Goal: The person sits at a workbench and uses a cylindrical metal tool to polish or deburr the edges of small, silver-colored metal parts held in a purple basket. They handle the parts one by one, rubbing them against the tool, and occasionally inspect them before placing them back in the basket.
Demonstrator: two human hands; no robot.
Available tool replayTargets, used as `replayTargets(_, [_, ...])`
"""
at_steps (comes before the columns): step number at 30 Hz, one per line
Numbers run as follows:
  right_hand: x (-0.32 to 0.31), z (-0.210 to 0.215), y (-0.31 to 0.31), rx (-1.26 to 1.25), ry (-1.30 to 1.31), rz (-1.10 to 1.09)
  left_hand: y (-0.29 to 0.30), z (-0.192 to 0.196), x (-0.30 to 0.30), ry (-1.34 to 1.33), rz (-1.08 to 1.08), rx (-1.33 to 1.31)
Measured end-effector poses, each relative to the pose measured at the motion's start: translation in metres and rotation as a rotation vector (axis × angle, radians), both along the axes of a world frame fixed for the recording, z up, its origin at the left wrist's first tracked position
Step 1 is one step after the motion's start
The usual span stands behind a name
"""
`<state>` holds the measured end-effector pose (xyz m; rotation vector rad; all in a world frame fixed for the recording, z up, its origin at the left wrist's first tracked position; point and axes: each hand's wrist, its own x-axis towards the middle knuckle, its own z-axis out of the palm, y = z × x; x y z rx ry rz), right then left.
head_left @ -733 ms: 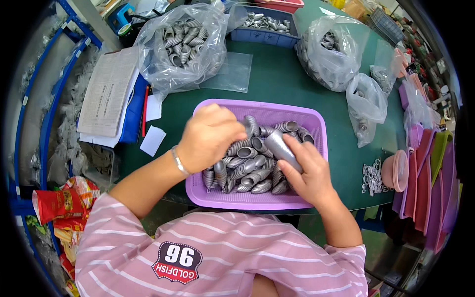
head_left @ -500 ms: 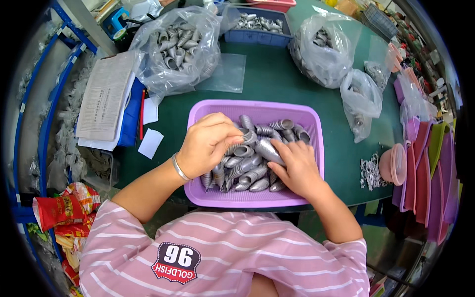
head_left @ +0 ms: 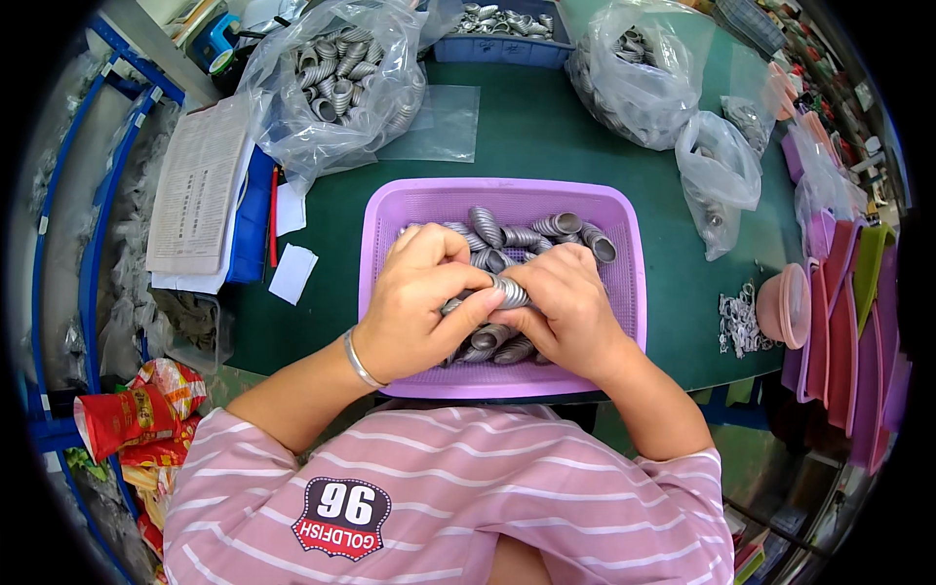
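Coil-like piece (head_left: 509, 292), silvery-grey w/ a spiral-ridged skin, sits between your two hands, above the front half of the basket. Your L hand (head_left: 414, 312) pinches its left end betw. thumb and fingers; your R hand (head_left: 575, 307) grips the other end, fingers curled round — hands nearly meeting. Can't tell if it's metal or plastic.

Under them, your lilac basket (head_left: 497, 185), rounded-rect. w/ fine mesh walls, holds more ribbed pieces (head_left: 565, 224), short hollow tubes, some showing round open mouths. Same sort fills the clear, crinkled plastic bag (head_left: 268, 122) at upper L; similar grey bits lie in the smooth blue bin (head_left: 502, 53) beyond, all on your dark green tabletop (head_left: 546, 117).

Writing: your pink, white-striped shirt (head_left: 546, 536) has a badge (head_left: 341, 517) — white numerals on black, white lettering on red, upside down in view. Printed sheet (head_left: 195, 195) at L has dense small type, too tiny to read; red glossy packet (head_left: 127, 419), lower L, carries yellowish print.
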<state>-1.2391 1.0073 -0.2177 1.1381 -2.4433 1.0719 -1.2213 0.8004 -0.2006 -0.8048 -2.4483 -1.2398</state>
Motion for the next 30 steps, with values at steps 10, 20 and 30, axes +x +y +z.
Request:
replayTargets(10, [0.005,-0.008,-0.007,0.046,-0.025,-0.036,0.014,-0.016,0.002,0.057,0.085,0.004])
replayTargets(20, [0.013,0.001,-0.018,0.109,0.18,-0.169,0.019,-0.018,0.008,0.17,0.183,0.039])
replayTargets(30, [0.01,0.027,-0.005,-0.026,-0.292,-0.118,0.015,-0.009,0.004,-0.092,0.187,0.277])
